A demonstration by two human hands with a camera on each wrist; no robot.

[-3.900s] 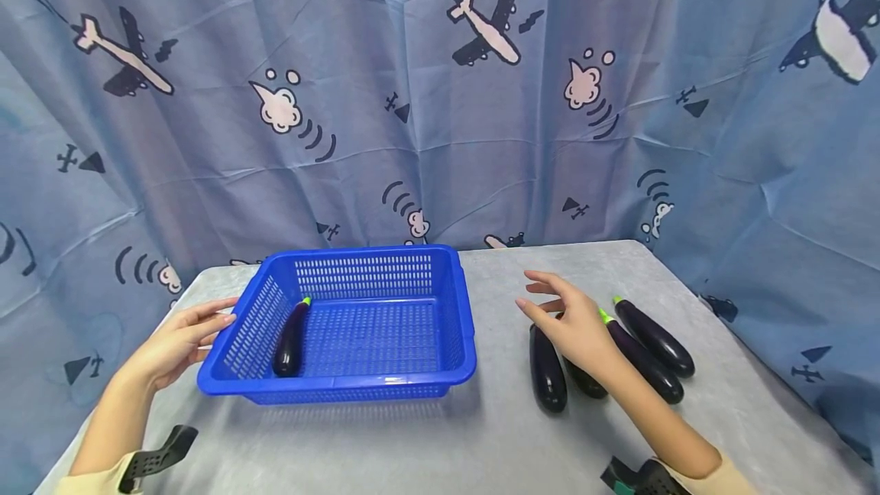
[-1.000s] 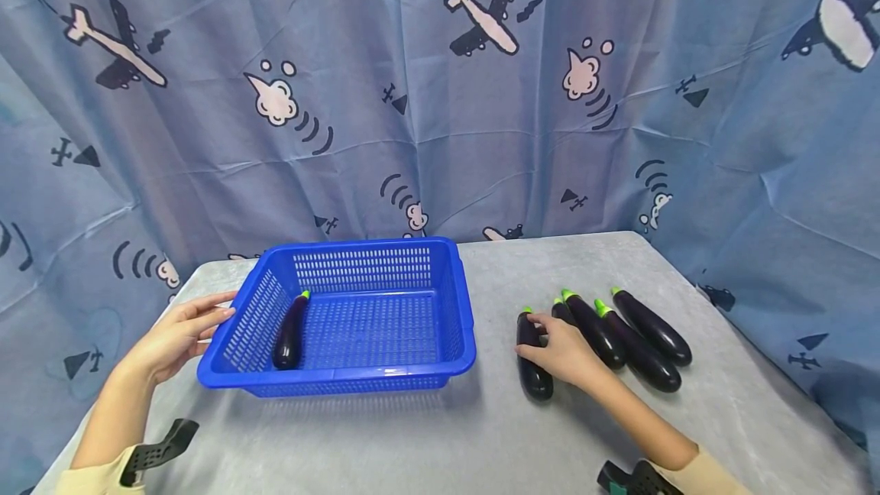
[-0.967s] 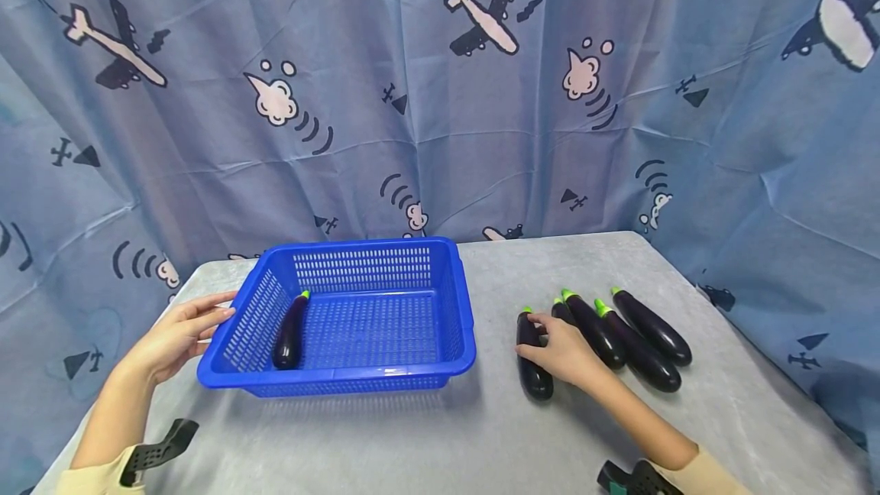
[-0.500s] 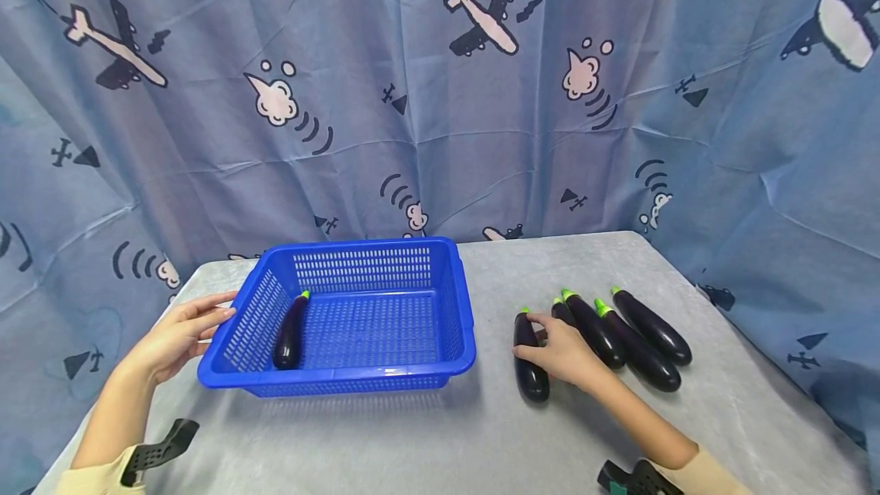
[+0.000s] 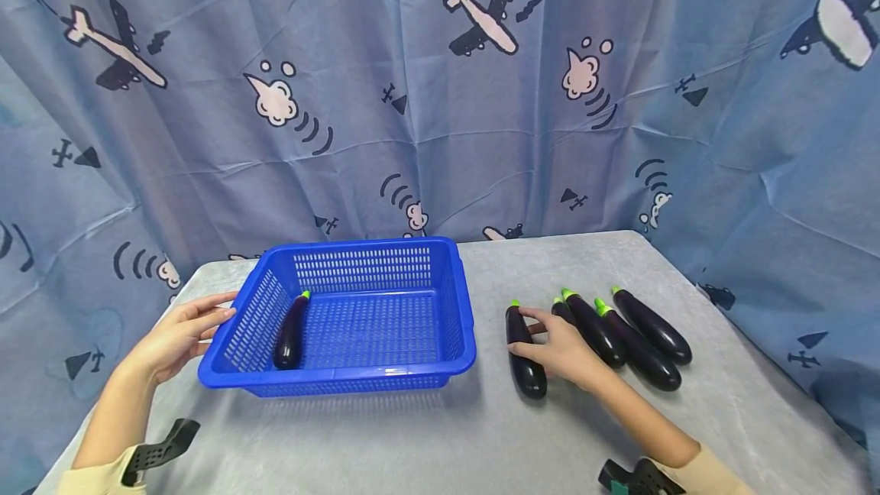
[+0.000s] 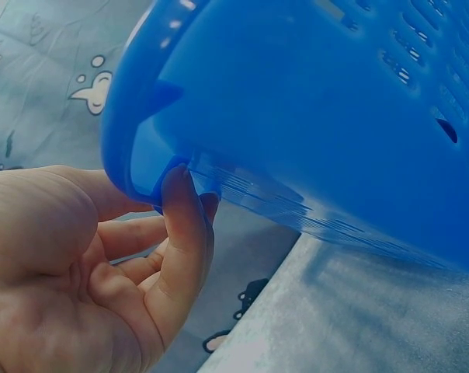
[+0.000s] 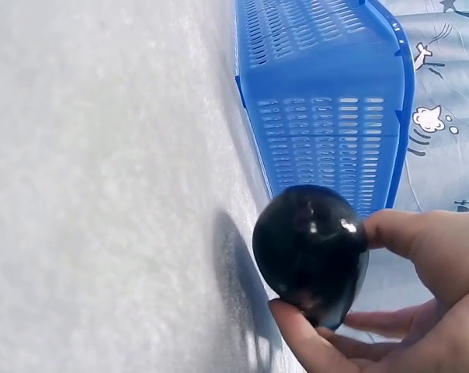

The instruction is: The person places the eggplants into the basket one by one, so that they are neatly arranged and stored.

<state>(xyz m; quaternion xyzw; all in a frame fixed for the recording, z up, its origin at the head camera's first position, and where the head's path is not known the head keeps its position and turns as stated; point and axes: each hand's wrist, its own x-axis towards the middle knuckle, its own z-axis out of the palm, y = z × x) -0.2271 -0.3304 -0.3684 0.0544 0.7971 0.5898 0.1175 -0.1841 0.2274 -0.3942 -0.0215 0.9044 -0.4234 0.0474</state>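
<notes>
My right hand (image 5: 565,348) holds a dark purple eggplant (image 5: 525,373) with a bright green stem, thumb on one side and fingers on the other. In the right wrist view, the rounded end of that eggplant (image 7: 308,249) faces the camera, its shadow beside it on the tabletop; whether it fully clears the surface is hard to tell. My left hand (image 5: 180,336) pinches the left rim of a blue plastic basket (image 5: 337,382), and in the left wrist view its fingers (image 6: 184,233) curl at that rim. Inside the basket, one eggplant (image 5: 291,334) lies along the left wall.
Right of my right hand, several more eggplants (image 5: 642,350) lie side by side on the grey table (image 5: 440,449), one partly hidden behind the hand. A blue curtain (image 5: 412,98) printed with planes hangs behind the table. Bare tabletop separates the basket from the held eggplant.
My right hand came down from above the eggplants and took hold of the leftmost one. Over the last second, that eggplant shifted slightly left and farther back. My left hand stayed at the basket rim.
</notes>
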